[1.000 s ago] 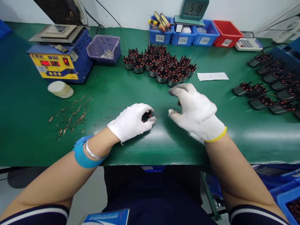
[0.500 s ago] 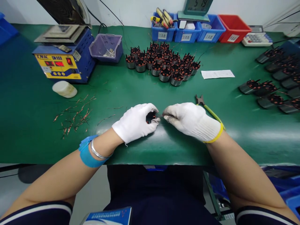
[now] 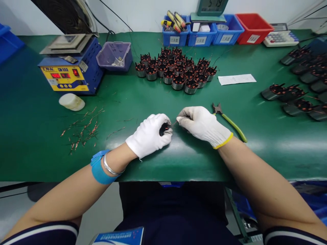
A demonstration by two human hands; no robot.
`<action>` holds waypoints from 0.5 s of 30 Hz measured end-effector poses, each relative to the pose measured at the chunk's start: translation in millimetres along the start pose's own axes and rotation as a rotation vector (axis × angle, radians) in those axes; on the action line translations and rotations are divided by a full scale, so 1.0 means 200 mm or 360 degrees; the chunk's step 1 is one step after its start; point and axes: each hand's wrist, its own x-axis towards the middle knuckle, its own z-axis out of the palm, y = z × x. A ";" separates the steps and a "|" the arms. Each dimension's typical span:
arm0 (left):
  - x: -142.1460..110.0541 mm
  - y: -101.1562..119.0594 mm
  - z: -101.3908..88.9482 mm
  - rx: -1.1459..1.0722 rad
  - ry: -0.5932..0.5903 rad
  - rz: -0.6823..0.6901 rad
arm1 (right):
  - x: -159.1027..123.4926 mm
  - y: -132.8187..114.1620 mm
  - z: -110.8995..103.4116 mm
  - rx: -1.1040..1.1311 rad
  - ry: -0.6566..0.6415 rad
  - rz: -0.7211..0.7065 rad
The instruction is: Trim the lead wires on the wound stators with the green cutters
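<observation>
My left hand (image 3: 149, 135), in a white glove, is closed around a small dark wound coil part (image 3: 164, 128) resting on the green mat (image 3: 178, 153). My right hand (image 3: 201, 124), also gloved, pinches a thin wire (image 3: 174, 124) that sticks out of that part. The two hands almost touch. Green-handled cutters (image 3: 228, 121) lie on the mat just right of my right hand.
A cluster of several wound coil parts (image 3: 176, 70) stands beyond the hands. Cut copper wire scraps (image 3: 81, 129) lie at the left near a white lid (image 3: 72, 101) and a blue-yellow solder unit (image 3: 68, 69). A purple tray (image 3: 114, 55), blue bins (image 3: 200, 34), a red bin (image 3: 249, 28), a paper slip (image 3: 236, 79) and more coil parts (image 3: 293, 98) at the right.
My right hand moved down from the coil cluster, with fingers spread, to the part in my left hand and pinched its wire. The cutters came into sight beside it.
</observation>
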 end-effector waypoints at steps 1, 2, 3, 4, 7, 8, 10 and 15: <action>0.00 0.01 0.00 -0.0012 0.0021 -0.0019 | 0.01 -0.01 0.01 -0.0061 0.0030 0.0035; 0.01 0.01 0.01 -0.0023 0.0046 -0.0032 | 0.01 -0.02 0.02 -0.0110 0.0053 0.0050; 0.01 0.01 0.02 -0.0033 0.0072 -0.0035 | 0.02 -0.02 0.03 -0.0137 0.0074 0.0049; 0.02 0.01 0.02 -0.0042 0.0095 -0.0030 | 0.02 -0.02 0.03 -0.0129 0.0084 0.0033; 0.02 0.01 0.04 -0.0064 0.0140 -0.0002 | 0.01 0.00 0.02 0.0078 0.0115 -0.0011; 0.02 0.01 0.04 -0.0063 0.0148 0.0003 | 0.01 0.02 0.01 0.0186 0.0104 -0.0005; 0.02 0.00 0.04 -0.0050 0.0157 0.0010 | 0.00 0.05 -0.01 0.0413 -0.0029 0.0047; 0.02 0.00 0.04 -0.0037 0.0142 0.0032 | -0.02 0.05 0.00 0.0670 -0.0499 0.0117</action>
